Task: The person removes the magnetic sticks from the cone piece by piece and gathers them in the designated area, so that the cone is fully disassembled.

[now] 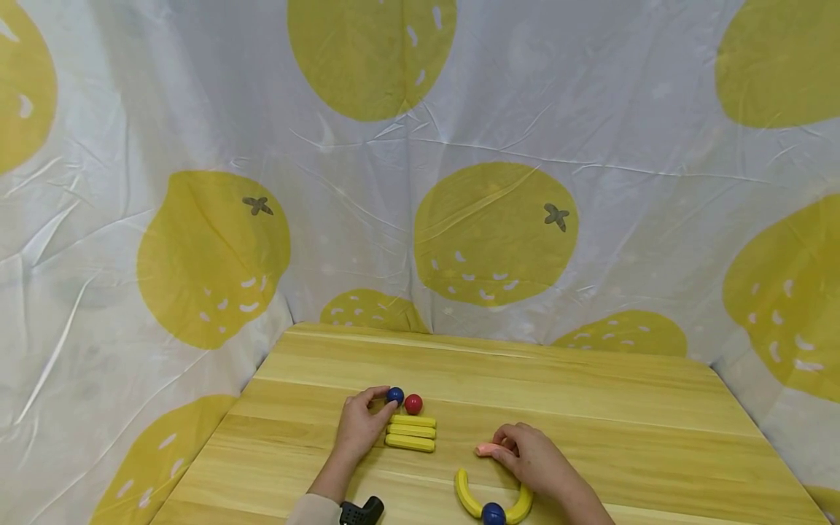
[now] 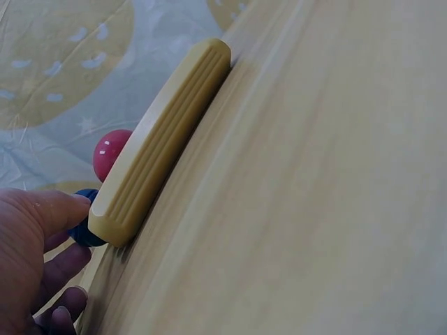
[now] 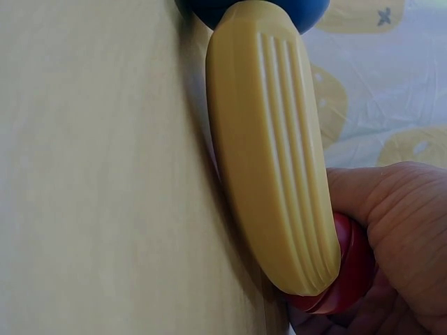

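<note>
My left hand [image 1: 361, 423] pinches a blue ball [image 1: 395, 396] between thumb and fingers. A red ball [image 1: 413, 404] lies just right of it, and several yellow ridged sticks [image 1: 410, 431] are lined up in front. With thumb and fingertips, my right hand [image 1: 534, 459] holds a short pinkish-red stick [image 1: 487, 450] over the table. Below that hand, two curved yellow sticks [image 1: 467, 496] meet at another blue ball [image 1: 494, 513] in a U shape. In the right wrist view, a rounded red piece [image 3: 356, 272] shows between thumb and fingers, partly hidden by a curved yellow stick [image 3: 272, 153].
The wooden table [image 1: 623, 408] reaches back to a hanging cloth [image 1: 354, 219] printed with yellow fruit, which also runs along the sides. A black device [image 1: 363, 512] sits at the left wrist, beside the sleeve [image 1: 313, 510].
</note>
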Demonstrator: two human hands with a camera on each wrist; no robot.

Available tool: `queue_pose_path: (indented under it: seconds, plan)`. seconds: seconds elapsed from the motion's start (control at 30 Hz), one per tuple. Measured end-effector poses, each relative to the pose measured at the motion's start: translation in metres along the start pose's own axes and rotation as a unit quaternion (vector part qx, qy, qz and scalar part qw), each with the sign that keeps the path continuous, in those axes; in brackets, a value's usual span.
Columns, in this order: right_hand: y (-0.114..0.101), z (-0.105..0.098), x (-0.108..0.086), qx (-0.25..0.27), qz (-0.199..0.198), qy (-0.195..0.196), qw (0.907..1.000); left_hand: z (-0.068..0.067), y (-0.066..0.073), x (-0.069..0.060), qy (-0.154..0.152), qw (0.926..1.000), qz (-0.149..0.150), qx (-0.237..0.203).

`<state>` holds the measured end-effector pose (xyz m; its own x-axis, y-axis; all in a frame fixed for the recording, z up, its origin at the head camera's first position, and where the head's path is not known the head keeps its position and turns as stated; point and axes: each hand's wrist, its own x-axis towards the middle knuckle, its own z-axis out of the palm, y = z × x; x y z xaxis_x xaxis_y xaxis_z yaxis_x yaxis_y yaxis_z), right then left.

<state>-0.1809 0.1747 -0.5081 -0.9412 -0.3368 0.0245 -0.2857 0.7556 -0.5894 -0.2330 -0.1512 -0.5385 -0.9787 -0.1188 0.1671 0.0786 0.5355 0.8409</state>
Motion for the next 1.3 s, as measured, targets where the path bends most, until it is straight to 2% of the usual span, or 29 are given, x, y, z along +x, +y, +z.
queue_pose_path:
  seconds: [0.47,0.63,0.77,0.87,0.97,1.03,1.13,1.2,1.3]
  plan:
    - [0.002,0.001,0.001,-0.012,0.000,0.003,0.9999,-0.001,0.000,0.000,0.003,0.9998,0.019,-0.008]
    - [0.002,0.000,-0.001,-0.015,-0.002,0.003,0.9999,-0.002,0.001,-0.001,0.021,0.9995,0.021,-0.013]
    - [0.002,-0.004,-0.001,0.010,0.008,0.001,0.9999,-0.002,0.008,-0.002,0.050,0.9986,0.018,-0.005]
    - [0.003,-0.007,-0.001,0.047,0.023,-0.003,0.9986,-0.002,0.020,-0.005,0.075,0.9963,0.042,-0.003]
    - [0.004,-0.011,-0.003,0.067,0.038,-0.006,0.9970,0.001,0.036,-0.011,0.075,0.9936,0.084,-0.003]
    - [0.005,-0.013,-0.004,0.070,0.047,-0.007,0.9964,0.004,0.048,-0.017,0.053,0.9919,0.115,-0.007]
    - [0.009,-0.016,-0.005,0.059,0.061,-0.004,0.9963,0.009,0.064,-0.027,-0.010,0.9879,0.155,-0.011]
    - [0.011,-0.018,-0.005,0.057,0.079,0.003,0.9952,0.012,0.073,-0.035,-0.068,0.9828,0.171,-0.017]
    - [0.013,-0.020,-0.005,0.059,0.107,0.016,0.9923,0.019,0.083,-0.045,-0.161,0.9709,0.175,-0.031]
